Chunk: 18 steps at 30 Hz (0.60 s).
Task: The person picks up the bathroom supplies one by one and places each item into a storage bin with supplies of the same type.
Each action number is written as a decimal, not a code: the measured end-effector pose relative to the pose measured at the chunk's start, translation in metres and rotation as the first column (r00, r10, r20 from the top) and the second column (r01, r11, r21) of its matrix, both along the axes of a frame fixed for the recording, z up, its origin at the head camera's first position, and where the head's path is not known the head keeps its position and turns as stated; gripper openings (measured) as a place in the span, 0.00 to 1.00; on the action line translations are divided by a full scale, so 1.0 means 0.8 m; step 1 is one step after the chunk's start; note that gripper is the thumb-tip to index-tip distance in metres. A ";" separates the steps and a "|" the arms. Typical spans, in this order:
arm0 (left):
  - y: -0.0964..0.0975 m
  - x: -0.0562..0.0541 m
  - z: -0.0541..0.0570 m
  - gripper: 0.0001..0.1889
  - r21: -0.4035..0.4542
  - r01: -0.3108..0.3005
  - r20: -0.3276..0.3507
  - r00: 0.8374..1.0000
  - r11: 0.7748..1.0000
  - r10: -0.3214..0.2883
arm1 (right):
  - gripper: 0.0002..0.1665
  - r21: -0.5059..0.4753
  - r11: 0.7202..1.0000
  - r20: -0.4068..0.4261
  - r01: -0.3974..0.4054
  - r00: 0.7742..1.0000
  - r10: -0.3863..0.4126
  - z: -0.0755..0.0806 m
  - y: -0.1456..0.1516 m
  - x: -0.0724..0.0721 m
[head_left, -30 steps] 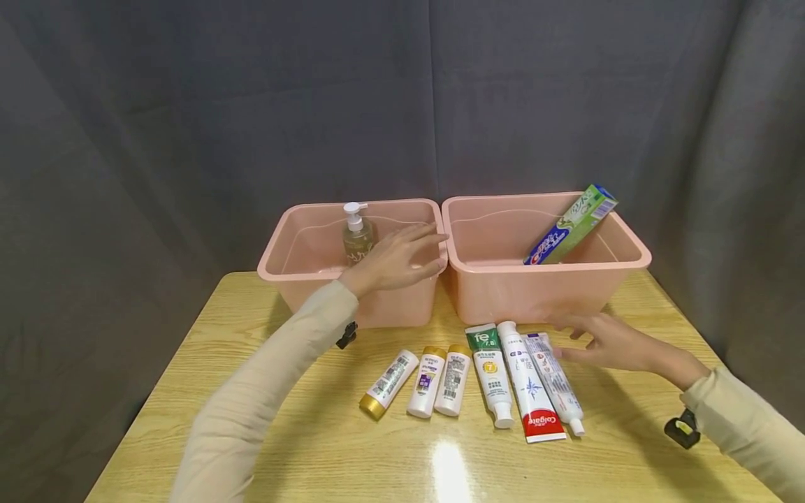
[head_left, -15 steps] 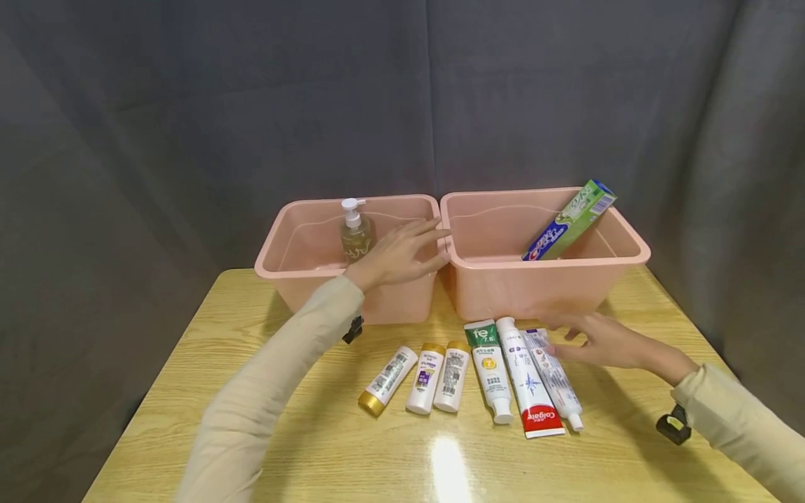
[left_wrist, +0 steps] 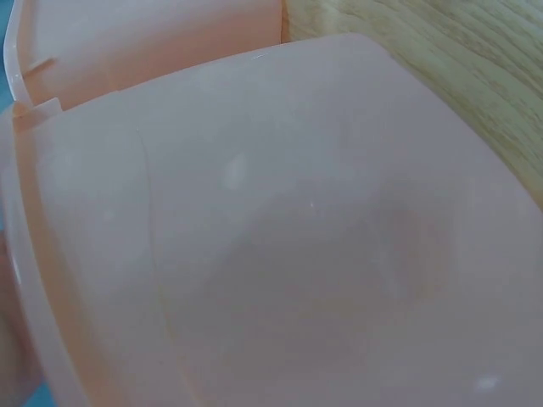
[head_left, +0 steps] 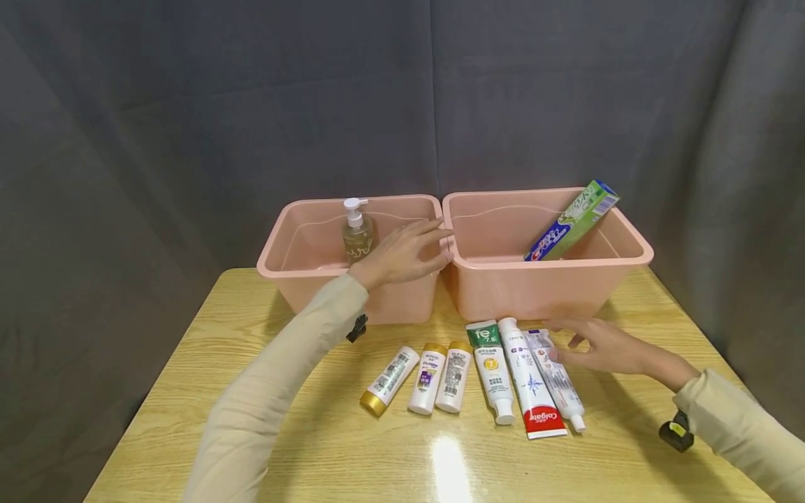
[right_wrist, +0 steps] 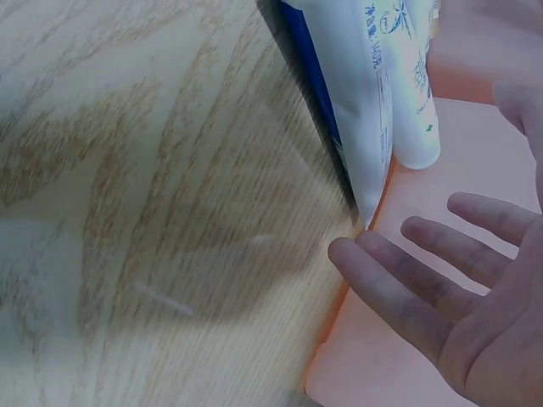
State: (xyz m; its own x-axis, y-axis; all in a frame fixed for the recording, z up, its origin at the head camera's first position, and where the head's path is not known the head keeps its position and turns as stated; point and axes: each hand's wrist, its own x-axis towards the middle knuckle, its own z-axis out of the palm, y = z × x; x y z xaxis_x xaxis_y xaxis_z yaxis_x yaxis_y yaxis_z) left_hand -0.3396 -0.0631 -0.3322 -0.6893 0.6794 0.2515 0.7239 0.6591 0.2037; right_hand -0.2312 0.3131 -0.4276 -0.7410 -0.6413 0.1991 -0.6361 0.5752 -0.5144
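My left hand (head_left: pixel 405 255), fingers straight, reaches over the front right corner of the left pink bin (head_left: pixel 295 274); its fingertips extend to the rim between the two bins. Only a sliver of this hand (left_wrist: pixel 12 339) shows in the left wrist view, beside the bin's rim. Inside that bin stands a pump bottle (head_left: pixel 358 239) with a white pump head. My right hand (head_left: pixel 606 346) hovers palm down, fingers loosely spread, beside the rightmost toothpaste tube (head_left: pixel 556 377). In the right wrist view, the right hand's fingertips (right_wrist: pixel 344 253) are close to a tube's flat end (right_wrist: pixel 365 191), holding nothing.
A green and blue toothpaste box (head_left: pixel 571 223) leans in the right pink bin (head_left: pixel 503 264). On the table lie a Colgate tube (head_left: pixel 531 381), a green-ended tube (head_left: pixel 492 370) and several white bottles with gold caps (head_left: pixel 428 377). A dark curtain (head_left: pixel 283 105) hangs behind.
My right hand has shifted very slightly toward the rightmost tube, and my left hand slightly to the right. The bins, tubes and bottles have stayed in place.
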 end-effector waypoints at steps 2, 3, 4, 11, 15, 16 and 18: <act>0.001 -0.001 0.000 0.30 0.002 0.001 0.000 1.000 1.000 -0.001 | 0.33 -0.012 1.000 0.017 -0.007 1.000 0.007 -0.002 0.000 -0.001; 0.001 -0.001 0.000 0.30 0.003 0.001 0.000 1.000 1.000 -0.001 | 0.32 -0.015 1.000 0.022 -0.013 1.000 0.014 -0.003 0.001 -0.002; 0.001 -0.001 -0.001 0.29 0.002 0.002 -0.002 1.000 1.000 -0.002 | 0.32 -0.026 1.000 0.035 -0.014 0.999 0.015 -0.005 0.001 -0.002; 0.005 -0.002 -0.004 0.30 -0.053 -0.010 -0.012 1.000 0.999 0.009 | 0.31 -0.038 0.999 0.072 -0.028 0.997 0.030 -0.011 0.002 -0.004; 0.008 -0.001 -0.006 0.30 -0.081 -0.026 -0.010 1.000 0.996 0.025 | 0.31 -0.042 0.999 0.090 -0.031 0.995 0.034 -0.013 0.001 -0.004; 0.008 -0.002 -0.006 0.30 -0.082 -0.028 -0.012 1.000 0.996 0.027 | 0.31 -0.046 0.998 0.093 -0.032 0.995 0.036 -0.013 0.001 -0.004; 0.008 -0.003 -0.007 0.30 -0.080 -0.031 -0.017 0.999 0.996 0.029 | 0.31 -0.051 0.998 0.093 -0.039 0.995 0.044 -0.013 0.000 -0.004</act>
State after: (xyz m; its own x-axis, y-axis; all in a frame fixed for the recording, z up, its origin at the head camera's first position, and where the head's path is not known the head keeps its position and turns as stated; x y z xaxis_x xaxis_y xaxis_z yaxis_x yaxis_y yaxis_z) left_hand -0.3419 -0.0565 -0.3377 -0.7060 0.6770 0.2079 0.7063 0.6944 0.1376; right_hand -0.2346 0.3131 -0.4379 -0.7308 -0.6631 0.1620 -0.6066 0.5219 -0.5998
